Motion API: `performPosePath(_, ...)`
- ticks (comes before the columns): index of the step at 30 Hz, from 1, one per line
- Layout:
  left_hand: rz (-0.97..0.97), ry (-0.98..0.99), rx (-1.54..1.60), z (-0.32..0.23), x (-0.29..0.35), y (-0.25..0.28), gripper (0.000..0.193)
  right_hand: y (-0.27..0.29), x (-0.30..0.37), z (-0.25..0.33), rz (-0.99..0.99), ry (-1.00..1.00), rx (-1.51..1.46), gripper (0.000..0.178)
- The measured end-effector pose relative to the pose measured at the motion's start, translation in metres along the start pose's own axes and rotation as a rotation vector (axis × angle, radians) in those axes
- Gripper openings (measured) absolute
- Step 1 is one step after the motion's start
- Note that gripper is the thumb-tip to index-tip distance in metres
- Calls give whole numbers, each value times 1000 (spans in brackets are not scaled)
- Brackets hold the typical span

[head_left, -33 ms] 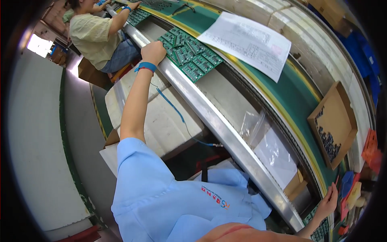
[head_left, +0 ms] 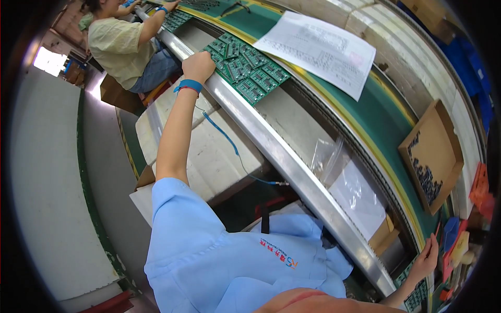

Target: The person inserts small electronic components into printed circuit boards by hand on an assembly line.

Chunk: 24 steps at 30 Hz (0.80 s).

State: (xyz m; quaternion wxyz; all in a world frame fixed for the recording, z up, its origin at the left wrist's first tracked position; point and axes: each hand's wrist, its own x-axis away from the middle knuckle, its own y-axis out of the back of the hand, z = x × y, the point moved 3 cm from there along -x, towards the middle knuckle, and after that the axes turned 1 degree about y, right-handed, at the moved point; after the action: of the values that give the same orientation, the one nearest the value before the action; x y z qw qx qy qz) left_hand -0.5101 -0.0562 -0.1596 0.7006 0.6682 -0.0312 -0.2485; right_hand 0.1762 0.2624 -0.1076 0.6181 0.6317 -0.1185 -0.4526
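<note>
Long and curving, a green worktop (head_left: 383,122) edged with yellow runs from the upper left to the lower right, with a metal rail (head_left: 276,151) along its near side. Nearest, a light blue shirt (head_left: 219,255) fills the bottom centre. At lower right, the right hand (head_left: 424,261) has its fingers bent near a thin reddish thing; whether it grips this I cannot tell. More green circuit boards (head_left: 415,298) show just below it. Above it lies a cardboard tray (head_left: 438,148) of small dark parts. At upper centre, the left hand (head_left: 198,66), wearing a blue wristband (head_left: 189,84), is curled into a fist at the rail, touching or just beside a panel of green circuit boards (head_left: 245,68). Beyond lies a printed sheet (head_left: 318,49). Farther, at upper left, sits a co-worker (head_left: 117,49).
</note>
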Motion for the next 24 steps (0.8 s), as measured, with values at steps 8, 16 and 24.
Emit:
performPosePath(8,-36,-131,47,-56,68,31,19,13,32,-17,-2,-44,-9,21)
performPosePath(16,-65,-401,63,-125,155,74,16,22,38,-18,-55,-57,-34,19)
performPosePath(24,199,-711,80,-190,242,115,30,-14,-56,21,22,165,-159,17)
